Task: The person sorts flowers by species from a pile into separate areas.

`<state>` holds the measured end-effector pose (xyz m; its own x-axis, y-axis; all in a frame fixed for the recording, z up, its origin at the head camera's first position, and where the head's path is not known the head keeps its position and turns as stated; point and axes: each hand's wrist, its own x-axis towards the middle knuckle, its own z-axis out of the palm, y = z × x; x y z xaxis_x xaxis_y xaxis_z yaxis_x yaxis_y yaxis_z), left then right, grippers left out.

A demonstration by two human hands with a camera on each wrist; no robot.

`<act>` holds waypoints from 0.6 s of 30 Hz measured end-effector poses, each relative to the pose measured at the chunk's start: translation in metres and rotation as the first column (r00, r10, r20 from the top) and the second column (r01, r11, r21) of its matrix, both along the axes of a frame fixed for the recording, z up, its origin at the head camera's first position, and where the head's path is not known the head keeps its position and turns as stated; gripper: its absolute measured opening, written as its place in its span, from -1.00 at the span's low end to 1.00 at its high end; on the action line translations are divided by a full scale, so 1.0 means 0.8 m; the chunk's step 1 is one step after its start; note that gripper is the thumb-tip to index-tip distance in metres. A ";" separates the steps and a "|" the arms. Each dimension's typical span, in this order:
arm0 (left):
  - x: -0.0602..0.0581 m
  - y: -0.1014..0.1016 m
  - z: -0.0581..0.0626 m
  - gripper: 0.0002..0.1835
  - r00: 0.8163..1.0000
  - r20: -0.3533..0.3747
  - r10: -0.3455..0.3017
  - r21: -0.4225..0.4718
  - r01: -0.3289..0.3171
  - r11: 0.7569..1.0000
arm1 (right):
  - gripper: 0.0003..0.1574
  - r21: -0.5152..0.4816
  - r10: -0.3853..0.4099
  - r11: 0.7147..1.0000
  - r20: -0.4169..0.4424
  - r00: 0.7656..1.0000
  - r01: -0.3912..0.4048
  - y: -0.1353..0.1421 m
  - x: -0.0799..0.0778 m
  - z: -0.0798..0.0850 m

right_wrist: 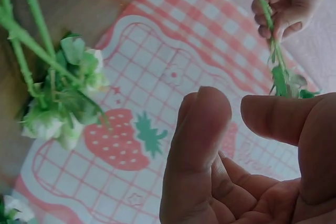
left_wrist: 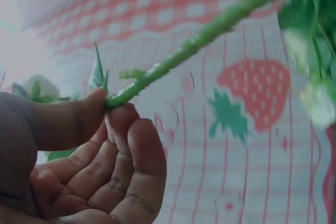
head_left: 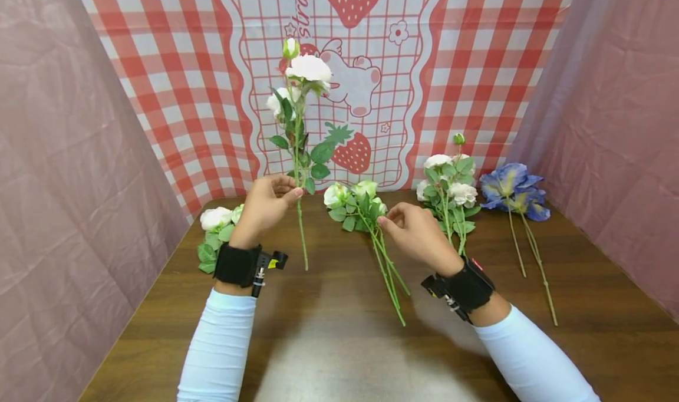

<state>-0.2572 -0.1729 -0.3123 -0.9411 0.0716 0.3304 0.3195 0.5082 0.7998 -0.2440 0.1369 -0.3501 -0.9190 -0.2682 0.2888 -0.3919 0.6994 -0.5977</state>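
Note:
A white rose stem (head_left: pixel 310 69) with a bud and green leaves stands nearly upright in my left hand (head_left: pixel 267 204). Thumb and fingertips pinch its green stalk (left_wrist: pixel 184 51) below the leaves, and the bare lower end hangs down over the table. My right hand (head_left: pixel 416 234) holds nothing; a gap shows between its thumb (right_wrist: pixel 273 116) and index finger (right_wrist: pixel 197 145). Just left of that hand lie pale green-white roses (head_left: pixel 366 191), their several stalks (right_wrist: pixel 39 51) pointing toward the front of the table.
White roses (head_left: pixel 461 193) lie behind the right hand, with blue flowers (head_left: pixel 511 187) on long stalks farther right. More white roses (head_left: pixel 214 218) lie at the left, partly hidden by the left wrist. A red checked cloth (head_left: pixel 366 148) hangs behind the wooden table (head_left: pixel 339 355).

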 end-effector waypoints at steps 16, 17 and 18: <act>0.017 0.078 -0.012 -0.87 0.954 0.040 -0.297 0.184 0.286 0.941 | -0.61 -0.044 0.088 0.995 -0.081 0.993 -0.092 -0.019 0.041 0.023; 0.019 0.082 -0.013 -0.87 0.951 0.037 -0.305 0.188 0.294 0.937 | -0.63 -0.046 0.104 0.993 -0.082 0.991 -0.108 -0.020 0.042 0.023; 0.021 0.086 -0.014 -0.86 0.949 0.034 -0.315 0.193 0.303 0.933 | -0.64 -0.045 0.119 0.991 -0.084 0.989 -0.123 -0.022 0.044 0.023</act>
<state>-0.2408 -0.1044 -0.3234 -0.9014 0.3062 0.3062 0.3834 0.2356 0.8931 -0.2088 0.1194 -0.3317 -0.8538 -0.3593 0.3768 -0.5203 0.6140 -0.5935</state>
